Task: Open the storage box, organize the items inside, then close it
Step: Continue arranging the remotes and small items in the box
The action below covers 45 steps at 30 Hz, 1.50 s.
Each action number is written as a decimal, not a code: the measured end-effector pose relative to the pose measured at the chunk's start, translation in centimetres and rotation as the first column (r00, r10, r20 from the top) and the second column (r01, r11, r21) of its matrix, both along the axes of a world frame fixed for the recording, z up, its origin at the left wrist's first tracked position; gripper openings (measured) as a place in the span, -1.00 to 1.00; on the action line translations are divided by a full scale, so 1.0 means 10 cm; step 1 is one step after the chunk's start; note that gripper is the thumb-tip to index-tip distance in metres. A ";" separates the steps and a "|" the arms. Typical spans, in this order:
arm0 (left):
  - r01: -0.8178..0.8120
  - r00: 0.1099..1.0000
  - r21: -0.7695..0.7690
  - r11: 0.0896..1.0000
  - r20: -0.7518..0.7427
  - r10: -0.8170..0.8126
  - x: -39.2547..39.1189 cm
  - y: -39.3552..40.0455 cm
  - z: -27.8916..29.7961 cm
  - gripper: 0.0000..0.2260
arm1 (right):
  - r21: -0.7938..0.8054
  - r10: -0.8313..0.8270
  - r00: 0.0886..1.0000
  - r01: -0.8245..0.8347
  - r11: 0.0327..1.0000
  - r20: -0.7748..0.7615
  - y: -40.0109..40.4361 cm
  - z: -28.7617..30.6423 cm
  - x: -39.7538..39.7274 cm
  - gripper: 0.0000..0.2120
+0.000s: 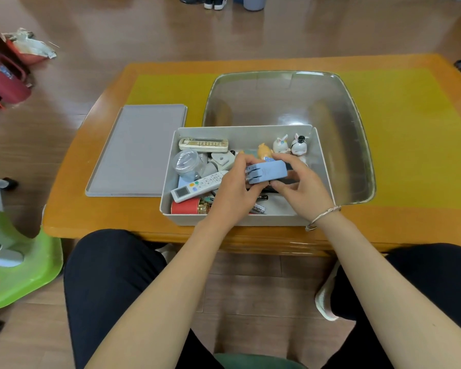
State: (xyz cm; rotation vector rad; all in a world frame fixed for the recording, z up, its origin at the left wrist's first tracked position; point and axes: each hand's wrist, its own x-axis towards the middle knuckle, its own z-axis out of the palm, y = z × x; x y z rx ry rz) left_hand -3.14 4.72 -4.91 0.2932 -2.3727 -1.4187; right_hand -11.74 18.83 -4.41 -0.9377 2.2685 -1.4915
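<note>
A seated person works over an open grey storage box (pixel 246 219) at the near edge of a wooden bench (pixel 112 209), both hands inside it. The left hand (pixel 232 193) and right hand (pixel 301 187) together hold a pale blue plug adapter (pixel 268 173) above the box's contents, its metal prongs pointing left; the left hand's fingers curl round the pronged end, and the right hand's thumb and fingers pinch the other end. A bracelet (pixel 321 217) circles the right wrist.

In the box's left half lie a cream remote control (pixel 203 145) along the far wall, a clear round jar (pixel 187 162), a white remote control (pixel 197 186) set at a slant, and a red tin (pixel 189 206) against the near wall. Two white rabbit figurines (pixel 290 145) and an orange figurine (pixel 264 151) stand in the far right corner. A battery (pixel 258 208) lies on the box floor below the hands.

The box's flat grey lid (pixel 137 150) rests on the bench just left of the box. A large clear plastic tub (pixel 330 107) sits behind and to the right, touching the box. A yellow mat (pixel 410 134) covers the middle of the bench.
</note>
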 end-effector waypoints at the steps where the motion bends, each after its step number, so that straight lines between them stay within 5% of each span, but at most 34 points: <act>1: 0.002 1.000 -0.007 1.000 -0.005 -0.002 0.00 0.00 0.00 -0.69 | -0.022 -0.002 1.000 0.002 1.000 0.015 0.01 0.01 0.00 -0.53; 7: -0.069 0.995 -0.024 0.997 -0.072 0.067 -0.01 0.02 0.01 -0.61 | -0.054 -0.040 0.998 0.042 0.998 0.041 0.02 0.02 0.00 -0.67; 10: -0.124 0.991 0.097 0.988 -0.041 0.128 -0.02 0.01 0.01 -0.53 | -0.051 -0.108 0.994 0.107 0.993 -0.020 0.02 0.00 0.01 -0.65; 18: -0.207 0.977 0.017 0.978 -0.052 0.208 -0.02 0.01 -0.01 -0.67 | -0.042 -0.195 0.953 0.191 0.981 -0.232 0.02 -0.07 0.04 -0.66; 30: -0.176 0.984 0.073 0.982 0.008 0.176 -0.03 0.01 -0.01 -0.52 | -0.029 -0.208 0.863 0.220 0.975 -0.461 0.03 -0.11 0.04 -0.55; 40: -0.166 0.981 0.087 0.982 0.117 0.155 -0.05 -0.02 0.02 -0.64 | -0.030 -0.180 0.871 0.187 0.982 -0.457 0.04 -0.10 0.07 -0.59; 45: -0.233 0.972 -0.016 0.972 0.040 0.233 -0.04 0.01 -0.02 -0.78 | 0.000 -0.173 0.873 0.195 0.981 -0.456 0.03 -0.11 0.07 -0.59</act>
